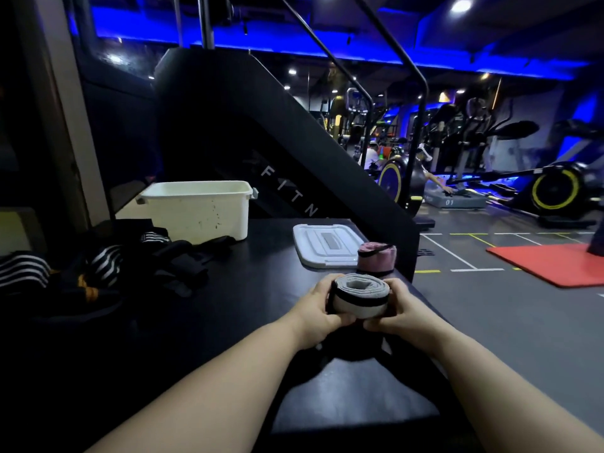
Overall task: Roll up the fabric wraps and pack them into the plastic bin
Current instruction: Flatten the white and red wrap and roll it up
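Note:
A grey fabric wrap with a black edge [359,297], rolled into an upright coil, sits between both hands above the black table [248,289]. My left hand [318,308] grips its left side and my right hand [397,308] grips its right side. Just behind it stands a rolled pink wrap [376,258] with a black band. The white plastic bin [196,209] stands open at the back left of the table. A pile of unrolled black and striped wraps [98,269] lies at the left, in front of the bin.
The bin's grey lid [327,245] lies flat at the table's right edge, beside the pink roll. A black stair machine [261,132] rises behind the table. To the right the floor drops away, with a red mat [552,263] and exercise bikes beyond.

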